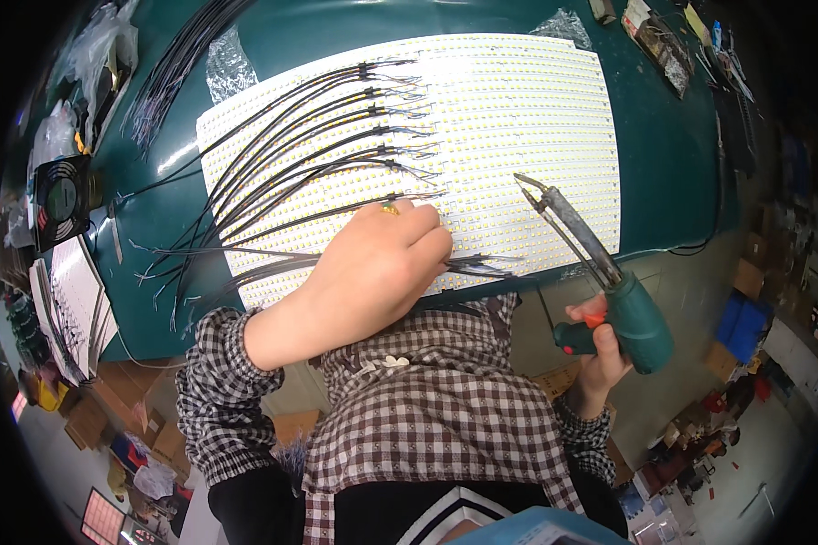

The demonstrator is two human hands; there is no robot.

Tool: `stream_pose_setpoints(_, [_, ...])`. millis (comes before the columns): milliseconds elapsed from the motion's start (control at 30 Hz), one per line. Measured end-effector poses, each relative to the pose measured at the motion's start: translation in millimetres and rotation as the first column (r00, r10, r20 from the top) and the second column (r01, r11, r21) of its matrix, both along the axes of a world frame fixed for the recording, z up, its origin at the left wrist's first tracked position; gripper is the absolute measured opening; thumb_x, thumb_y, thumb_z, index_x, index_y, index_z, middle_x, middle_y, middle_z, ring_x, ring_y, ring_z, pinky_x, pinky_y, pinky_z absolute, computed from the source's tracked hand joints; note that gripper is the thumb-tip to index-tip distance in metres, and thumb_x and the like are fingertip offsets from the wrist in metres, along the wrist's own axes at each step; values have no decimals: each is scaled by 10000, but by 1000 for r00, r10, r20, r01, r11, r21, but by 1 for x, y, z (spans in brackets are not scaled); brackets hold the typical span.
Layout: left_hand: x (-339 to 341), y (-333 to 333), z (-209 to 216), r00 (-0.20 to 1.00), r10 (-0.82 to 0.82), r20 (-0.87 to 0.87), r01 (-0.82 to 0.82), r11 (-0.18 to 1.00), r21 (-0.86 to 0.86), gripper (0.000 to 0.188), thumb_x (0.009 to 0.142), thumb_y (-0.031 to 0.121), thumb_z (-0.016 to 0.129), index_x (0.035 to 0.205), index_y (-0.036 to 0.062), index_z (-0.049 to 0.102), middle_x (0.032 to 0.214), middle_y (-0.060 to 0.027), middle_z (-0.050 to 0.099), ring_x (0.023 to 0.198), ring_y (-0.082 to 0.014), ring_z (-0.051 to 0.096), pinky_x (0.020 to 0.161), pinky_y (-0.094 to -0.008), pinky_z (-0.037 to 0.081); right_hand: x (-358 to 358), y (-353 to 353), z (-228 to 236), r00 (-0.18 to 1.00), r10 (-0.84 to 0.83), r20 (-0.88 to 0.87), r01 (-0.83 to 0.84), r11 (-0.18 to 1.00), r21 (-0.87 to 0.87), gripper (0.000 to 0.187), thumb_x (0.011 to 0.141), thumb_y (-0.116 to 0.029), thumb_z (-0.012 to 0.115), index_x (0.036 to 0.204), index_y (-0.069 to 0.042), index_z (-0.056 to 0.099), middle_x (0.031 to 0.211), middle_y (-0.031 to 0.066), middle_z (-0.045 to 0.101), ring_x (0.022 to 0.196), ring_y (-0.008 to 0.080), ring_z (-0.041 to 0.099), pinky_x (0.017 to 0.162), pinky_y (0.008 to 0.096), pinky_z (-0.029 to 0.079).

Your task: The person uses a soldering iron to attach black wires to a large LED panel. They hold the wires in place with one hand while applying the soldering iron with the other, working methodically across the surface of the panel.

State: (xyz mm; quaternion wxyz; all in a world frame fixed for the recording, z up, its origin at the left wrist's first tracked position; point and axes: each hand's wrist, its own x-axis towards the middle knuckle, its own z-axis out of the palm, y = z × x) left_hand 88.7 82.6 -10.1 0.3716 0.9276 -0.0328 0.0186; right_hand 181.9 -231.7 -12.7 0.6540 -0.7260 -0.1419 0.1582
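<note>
My left hand, with a yellow ring on one finger, is closed over the near part of the white LED board. Its curled fingers grip black cables, whose thin wire ends stick out to the right of the knuckles; how many it pinches is hidden. In my right hand is a green soldering gun, a finger by its red trigger. The gun's bent tip points up and left, over the right half of the board. Several more black cables lie across the board's left half, ending near its middle.
A small black fan stands at the table's left edge, with white boards below it. A bundle of dark wires lies at the far left. Bubble wrap sticks out beneath the board. A worn box sits far right on the green table.
</note>
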Motion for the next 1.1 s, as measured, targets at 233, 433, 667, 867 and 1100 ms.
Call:
stream_pose_setpoints(233, [-19, 5, 10, 979, 202, 5, -202, 975, 96, 185, 854, 36, 745, 1002, 67, 638, 992, -91, 622, 899, -300, 612, 733, -409, 447, 1, -2, -3, 1000, -5, 30, 5, 1000, -1, 515, 945, -238, 705, 1290, 126, 586, 977, 198, 675, 813, 267, 699, 772, 448, 643])
stream_pose_setpoints(433, [-7, -8, 9, 967, 246, 72, -255, 946, 201, 196, 850, 32, 733, 1021, 66, 645, 1025, -89, 600, 922, -296, 604, 742, -412, 446, 4, -1, 0, 999, 18, 27, -19, 1000, 3, 519, 951, -241, 706, 1302, 119, 580, 984, 198, 674, 830, 268, 700, 775, 458, 640])
stream_pose_setpoints(667, [7, -5, -13, 965, 208, 163, -221, 973, 71, 145, 815, 50, 704, 904, 36, 589, 896, -124, 539, 828, -312, 583, 685, -439, 468, 0, 0, -4, 1000, 23, 12, -23, 1000, -3, 518, 952, -232, 702, 1310, 119, 572, 1008, 205, 679, 840, 281, 702, 775, 460, 633])
stream_pose_setpoints(867, [15, -7, -12, 977, 111, 182, -124, 990, 62, 154, 815, 9, 675, 909, 31, 555, 869, -131, 557, 799, -327, 606, 678, -437, 497, 2, 1, -4, 999, 37, 29, -37, 999, 19, 501, 948, -219, 699, 1292, 125, 579, 1002, 203, 683, 822, 284, 706, 763, 455, 635])
stream_pose_setpoints(1100, [1, -2, -9, 965, 239, 108, -239, 971, -20, 138, 871, -1, 674, 959, 16, 568, 824, -146, 591, 669, -352, 638, 588, -446, 526, 2, 7, -3, 1000, -14, 11, 14, 1000, -2, 509, 943, -223, 700, 1290, 129, 581, 974, 201, 682, 816, 276, 706, 757, 448, 633])
